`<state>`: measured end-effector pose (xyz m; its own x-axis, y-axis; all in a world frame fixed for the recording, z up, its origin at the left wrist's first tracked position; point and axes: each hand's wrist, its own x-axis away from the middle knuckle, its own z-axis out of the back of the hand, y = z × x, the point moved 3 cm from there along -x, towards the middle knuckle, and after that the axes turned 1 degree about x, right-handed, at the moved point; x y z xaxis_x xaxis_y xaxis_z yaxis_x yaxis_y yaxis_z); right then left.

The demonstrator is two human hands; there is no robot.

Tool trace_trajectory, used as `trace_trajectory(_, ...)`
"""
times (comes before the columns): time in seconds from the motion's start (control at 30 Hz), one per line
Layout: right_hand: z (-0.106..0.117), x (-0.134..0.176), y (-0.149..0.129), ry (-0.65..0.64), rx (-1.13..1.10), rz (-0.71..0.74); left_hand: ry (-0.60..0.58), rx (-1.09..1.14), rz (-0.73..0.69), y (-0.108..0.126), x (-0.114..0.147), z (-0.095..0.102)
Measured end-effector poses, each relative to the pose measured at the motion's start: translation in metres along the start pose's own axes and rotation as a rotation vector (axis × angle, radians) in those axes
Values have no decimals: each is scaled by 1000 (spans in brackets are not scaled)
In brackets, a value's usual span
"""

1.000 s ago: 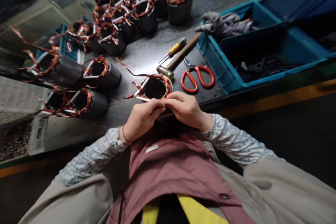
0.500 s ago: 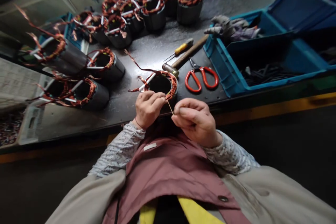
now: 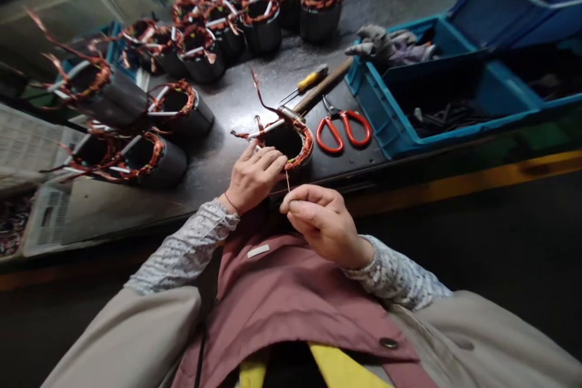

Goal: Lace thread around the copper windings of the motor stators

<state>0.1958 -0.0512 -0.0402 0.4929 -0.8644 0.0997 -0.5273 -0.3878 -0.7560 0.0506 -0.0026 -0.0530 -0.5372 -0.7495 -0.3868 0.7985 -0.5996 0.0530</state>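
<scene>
A motor stator [image 3: 302, 148], dark-cased with a ring of laced copper winding, stands at the front edge of the bench. My left hand [image 3: 254, 177] grips its near left rim, fingers closed over the winding and partly hiding it. From that rim a thin pale cord [image 3: 288, 180] runs down, taut, to my right hand [image 3: 321, 215], whose thumb and forefinger pinch its end. Copper leads [image 3: 258, 92] and white sleeving [image 3: 275, 127] stick out on the stator's far left side. Behind it lies a hammer [image 3: 325, 86], its head mostly hidden.
Red-handled scissors [image 3: 343, 132] lie right of the stator, with a yellow-handled tool [image 3: 313, 77] behind. A blue bin [image 3: 386, 106] holds dark pieces, and grey gloves [image 3: 391, 45] rest on its rim. Several other stators [image 3: 168, 160] crowd the left and back of the bench.
The stator has turned, its long copper lead now pointing more upright. My right hand has moved down and left with the cord; my left hand's fingers have shifted on the rim.
</scene>
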Motion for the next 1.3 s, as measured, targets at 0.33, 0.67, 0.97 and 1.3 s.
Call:
trace_trajectory(0.33,21,-13,4,51,197,226,0,106,-9,2,-11,19)
trace_trajectory(0.67,20,-15,-13,-83,572,382,215,164,129,55,10,47)
trace_trajectory(0.97,32,-11,-17,31,961,658,176,262,121,26,-20,62)
trace_trajectory(1.3,59,-4,-5,437,595,362,-189,136,-126,-24,-25,22)
